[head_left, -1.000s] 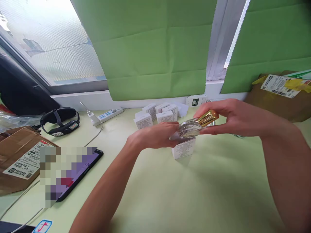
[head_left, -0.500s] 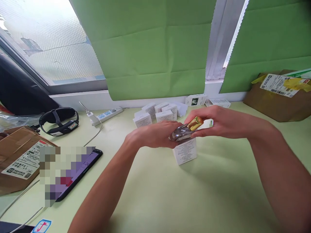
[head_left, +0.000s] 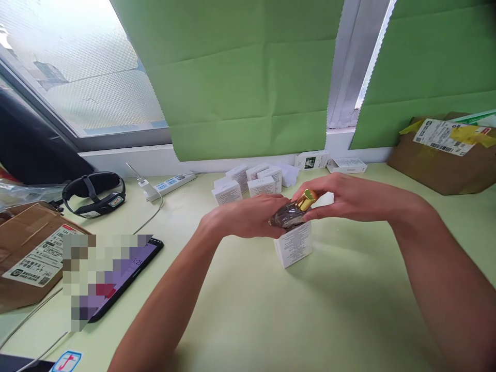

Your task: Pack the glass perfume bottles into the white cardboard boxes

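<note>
A clear glass perfume bottle (head_left: 287, 216) with a shiny gold cap (head_left: 307, 199) lies slanted above a small white printed box (head_left: 295, 245), its cap up and to the right. My right hand (head_left: 329, 197) is closed on the bottle near the cap, thumb in front and fingers behind. From the left, my left hand (head_left: 253, 214) is closed at the box's upper left edge, against the bottle's base. Its fingertips are hidden behind the bottle and box. Whether the bottle touches the box I cannot tell.
Several white boxes (head_left: 228, 192) stand behind my left hand, and two more white cartons (head_left: 346, 165) lie by the window. A phone (head_left: 127, 279), a power strip (head_left: 170, 185), a black headset (head_left: 94, 194) and a cardboard box (head_left: 36, 253) are left. Another cardboard box (head_left: 437, 160) sits at right.
The bottle's cap has shifted slightly left and down in my right hand, and the right hand has moved a little left. The white box has dropped slightly. My left hand is nearly still.
</note>
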`<state>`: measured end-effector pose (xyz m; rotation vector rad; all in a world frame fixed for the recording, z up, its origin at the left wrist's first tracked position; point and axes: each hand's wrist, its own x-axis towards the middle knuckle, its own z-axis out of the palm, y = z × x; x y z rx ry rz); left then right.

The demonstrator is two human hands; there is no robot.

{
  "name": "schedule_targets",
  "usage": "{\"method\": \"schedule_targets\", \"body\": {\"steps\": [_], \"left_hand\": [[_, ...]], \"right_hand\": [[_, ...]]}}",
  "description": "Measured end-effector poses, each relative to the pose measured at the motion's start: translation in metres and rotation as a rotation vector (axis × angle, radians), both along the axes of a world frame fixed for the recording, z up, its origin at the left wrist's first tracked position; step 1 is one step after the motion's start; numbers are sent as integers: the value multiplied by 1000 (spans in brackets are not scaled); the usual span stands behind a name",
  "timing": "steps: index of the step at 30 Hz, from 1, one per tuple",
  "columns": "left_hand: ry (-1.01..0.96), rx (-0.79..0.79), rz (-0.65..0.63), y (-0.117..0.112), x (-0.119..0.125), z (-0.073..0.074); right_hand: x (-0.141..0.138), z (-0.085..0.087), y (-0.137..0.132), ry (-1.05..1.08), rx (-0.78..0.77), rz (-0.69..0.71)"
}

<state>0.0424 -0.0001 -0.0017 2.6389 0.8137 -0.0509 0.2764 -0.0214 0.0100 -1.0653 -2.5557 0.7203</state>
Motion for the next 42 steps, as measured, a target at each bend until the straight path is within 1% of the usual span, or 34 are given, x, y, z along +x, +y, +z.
{"method": "schedule_targets", "body": {"steps": [4,9,13,20,26,29,31,37,42], "left_hand": [[-8,-15,-14,0,-1,0],[6,-50,-11,-2,-1,3],[29,-44,19,-5,0,6],[84,-7,113,-8,1,8],[80,38,116,-8,-6,13],[61,65,121,-5,-11,12],[63,69,117,-3,-12,11],[64,53,99,-3,-8,9],[65,43,110,-5,-6,9]], "right_hand": [[1,0,0,7,-15,3],[1,1,-1,-8,-69,-3],[-1,-1,0,-19,-100,32],[-4,-5,4,7,-58,64],[-8,-6,3,88,2,71],[-12,-7,3,127,75,46],[-14,-9,4,133,94,43],[-15,-13,5,57,39,37],[-15,-11,5,60,-17,37]]}}
